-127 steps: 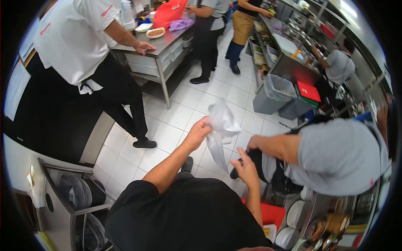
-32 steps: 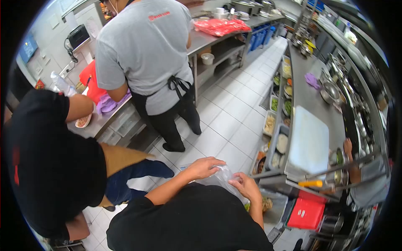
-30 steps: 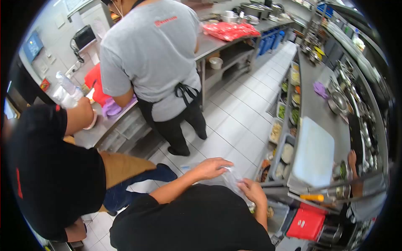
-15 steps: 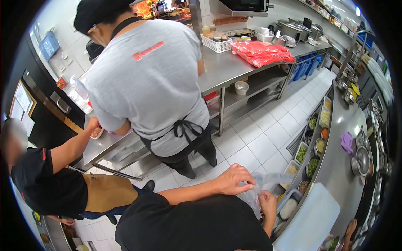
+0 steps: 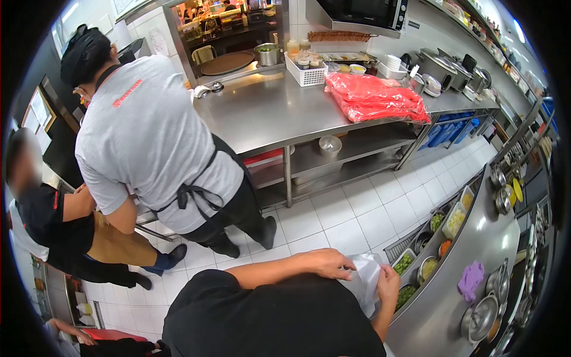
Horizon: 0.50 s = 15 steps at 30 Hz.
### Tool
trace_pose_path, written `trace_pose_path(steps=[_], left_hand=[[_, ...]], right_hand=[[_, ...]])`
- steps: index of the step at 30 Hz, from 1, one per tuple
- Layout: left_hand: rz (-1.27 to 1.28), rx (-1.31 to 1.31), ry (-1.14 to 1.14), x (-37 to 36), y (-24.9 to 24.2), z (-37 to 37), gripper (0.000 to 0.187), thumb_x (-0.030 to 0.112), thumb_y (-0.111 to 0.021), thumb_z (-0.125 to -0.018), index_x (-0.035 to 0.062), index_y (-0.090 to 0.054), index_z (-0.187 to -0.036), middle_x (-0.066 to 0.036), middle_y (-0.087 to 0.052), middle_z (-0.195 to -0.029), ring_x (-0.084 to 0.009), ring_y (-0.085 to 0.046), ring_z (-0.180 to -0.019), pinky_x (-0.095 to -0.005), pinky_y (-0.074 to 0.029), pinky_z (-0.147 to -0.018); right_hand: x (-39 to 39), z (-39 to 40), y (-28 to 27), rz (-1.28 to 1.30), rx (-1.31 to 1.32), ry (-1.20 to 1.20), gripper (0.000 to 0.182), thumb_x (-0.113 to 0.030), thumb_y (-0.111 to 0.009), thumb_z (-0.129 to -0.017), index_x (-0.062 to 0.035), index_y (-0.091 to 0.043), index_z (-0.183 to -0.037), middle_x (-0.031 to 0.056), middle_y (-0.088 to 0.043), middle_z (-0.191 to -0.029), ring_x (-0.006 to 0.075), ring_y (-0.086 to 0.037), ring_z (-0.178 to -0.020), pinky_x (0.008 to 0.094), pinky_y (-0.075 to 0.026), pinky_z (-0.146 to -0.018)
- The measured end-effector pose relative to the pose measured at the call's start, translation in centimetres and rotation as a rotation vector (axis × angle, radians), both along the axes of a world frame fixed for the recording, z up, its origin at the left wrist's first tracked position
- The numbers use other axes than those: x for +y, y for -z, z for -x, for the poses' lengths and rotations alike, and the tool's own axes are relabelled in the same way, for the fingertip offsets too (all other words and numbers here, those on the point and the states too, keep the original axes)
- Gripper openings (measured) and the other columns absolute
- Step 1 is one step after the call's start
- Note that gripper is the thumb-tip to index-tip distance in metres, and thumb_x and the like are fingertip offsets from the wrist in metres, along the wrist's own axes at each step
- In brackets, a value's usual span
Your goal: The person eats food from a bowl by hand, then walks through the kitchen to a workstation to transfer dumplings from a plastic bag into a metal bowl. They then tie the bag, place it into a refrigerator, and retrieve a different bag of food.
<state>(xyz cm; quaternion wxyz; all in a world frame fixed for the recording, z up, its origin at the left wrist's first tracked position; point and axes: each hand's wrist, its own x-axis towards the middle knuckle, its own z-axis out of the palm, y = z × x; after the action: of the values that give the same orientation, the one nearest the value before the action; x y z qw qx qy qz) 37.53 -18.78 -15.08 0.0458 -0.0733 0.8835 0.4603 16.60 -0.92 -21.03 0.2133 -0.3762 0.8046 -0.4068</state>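
Note:
In front of my black shirt is a thin, translucent plastic bag (image 5: 366, 275) that looks empty. Its left edge is pinched by my left hand (image 5: 331, 263), whose thumb and fingers are closed together. My right hand (image 5: 389, 287) grips the other side of the bag near its upper edge, with fingers also closed. The lower part of the bag hangs between my forearms, partly hidden by the right one. Just beyond my right hand are food containers with chopped greens (image 5: 404, 263).
A steel counter (image 5: 250, 116) carries a red plastic-wrapped bundle (image 5: 372, 98) and a white basket (image 5: 309, 72). A co-worker in grey (image 5: 154, 125) stands left, beside another in black (image 5: 65, 220). At right, a steel worktop (image 5: 440, 297) holds a purple cloth (image 5: 471, 281) and metal bowls (image 5: 479, 318).
My view has turned, showing more of the back counter. The bag is spread wider between my hands. Both co-workers appear further left, and the white cutting board is out of view.

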Motion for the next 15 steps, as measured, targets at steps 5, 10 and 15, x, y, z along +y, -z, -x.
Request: trace_pose_path(steps=[5,10,15], left_hand=[[-0.042,-0.143,-0.018,-4.0,3.5,7.5,0.058,0.05,-0.057,-0.094,0.004,-0.056,-0.129,-0.023,-0.067,-0.104,-0.0393,-0.065,-0.097,-0.0458,-0.048,-0.085],[-0.198,-0.079,-0.048,-10.4,3.7,16.5,0.056,0.041,-0.063,-0.092,0.0112,-0.048,-0.137,-0.021,-0.067,-0.103,-0.0349,-0.065,-0.097,-0.0436,-0.05,-0.082],[-0.304,0.138,0.139,-18.6,1.7,26.7,0.06,0.027,-0.066,-0.088,0.0137,-0.044,-0.142,-0.02,-0.065,-0.116,-0.0335,-0.064,-0.1,-0.0432,-0.05,-0.086]], right_hand=[[-6.1,4.2,-1.5,-0.014,-0.111,-0.093,0.018,-0.012,-0.06,-0.09,0.0029,-0.067,-0.097,0.0137,-0.069,-0.075,0.0152,-0.064,-0.067,0.0315,-0.05,-0.065],[-12.1,10.9,-0.4,-0.087,-0.147,-0.166,0.02,-0.016,-0.07,-0.085,0.002,-0.063,-0.092,0.0124,-0.068,-0.076,0.0147,-0.063,-0.068,0.0309,-0.049,-0.063],[-18.8,17.6,-3.5,0.044,-0.107,-0.06,0.032,-0.019,-0.075,-0.081,0.0036,-0.064,-0.101,0.0172,-0.07,-0.087,0.0176,-0.064,-0.078,0.035,-0.051,-0.07]])
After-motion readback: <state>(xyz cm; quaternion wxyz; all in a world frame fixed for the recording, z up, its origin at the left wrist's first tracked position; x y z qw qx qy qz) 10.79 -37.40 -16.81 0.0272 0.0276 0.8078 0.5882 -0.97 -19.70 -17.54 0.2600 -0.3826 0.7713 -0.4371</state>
